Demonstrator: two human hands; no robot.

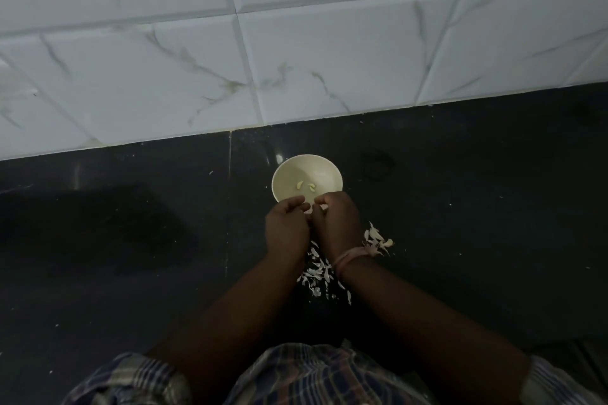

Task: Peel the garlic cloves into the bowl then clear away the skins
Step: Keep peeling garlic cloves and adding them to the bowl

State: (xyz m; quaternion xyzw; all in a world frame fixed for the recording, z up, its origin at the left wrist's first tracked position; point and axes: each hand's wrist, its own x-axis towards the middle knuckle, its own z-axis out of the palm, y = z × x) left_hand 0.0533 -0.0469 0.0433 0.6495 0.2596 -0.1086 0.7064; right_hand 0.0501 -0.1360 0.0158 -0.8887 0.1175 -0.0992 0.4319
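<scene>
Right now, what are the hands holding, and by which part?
Both hands, left hand and right hand, pinch a small pale piece, likely a garlic clove, between fingertips above the bowl; the exact hold point is hidden.

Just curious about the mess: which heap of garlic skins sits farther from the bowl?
The long heap between the forearms, trailing toward the person. The smaller heap by the right wrist lies nearer the bowl.

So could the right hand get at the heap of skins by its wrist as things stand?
Probably yes. The skins lie bare on the dark counter beside the right hand, nothing over them; but that hand is busy pinching a clove with the left hand.
</scene>
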